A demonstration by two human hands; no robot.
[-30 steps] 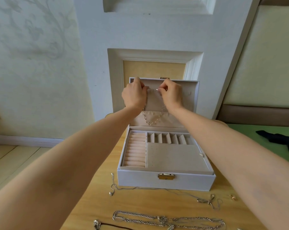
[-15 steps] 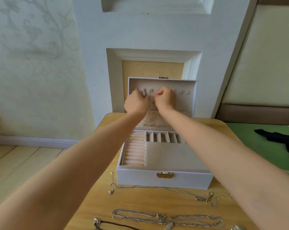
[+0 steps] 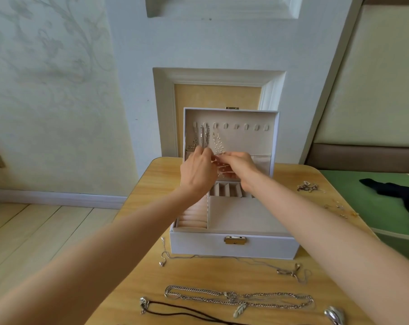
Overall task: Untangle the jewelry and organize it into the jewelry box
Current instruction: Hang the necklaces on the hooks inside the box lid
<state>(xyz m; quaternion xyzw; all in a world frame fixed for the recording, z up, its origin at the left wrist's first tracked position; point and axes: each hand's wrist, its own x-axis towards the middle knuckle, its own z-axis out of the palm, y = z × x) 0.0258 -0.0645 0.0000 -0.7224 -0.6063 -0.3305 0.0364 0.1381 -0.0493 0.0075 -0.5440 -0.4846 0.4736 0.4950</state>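
Jewelry box (image 3: 234,245) stands open on the bench (image 3: 210,273). Before its raised lid we see the left hand (image 3: 197,170) and right hand (image 3: 242,167), fingers curled together, pinching the beaded necklace (image 3: 217,144) that hangs from a lid hook. Tangled chains (image 3: 238,297) lie on the bench in front of the box.

Jewelry box (image 3: 198,245) is set on table (image 3: 149,207), with lid (image 3: 250,141) stood upright behind. Chains (image 3: 204,139) are hung on the lid's leftmost hooks. Left hand (image 3: 197,172) and right hand (image 3: 241,166) are held side by side at their lower ends. Thin chain (image 3: 222,257) is laid before the box, heavy chains (image 3: 238,297) nearer, small tangle (image 3: 307,186) right of it.
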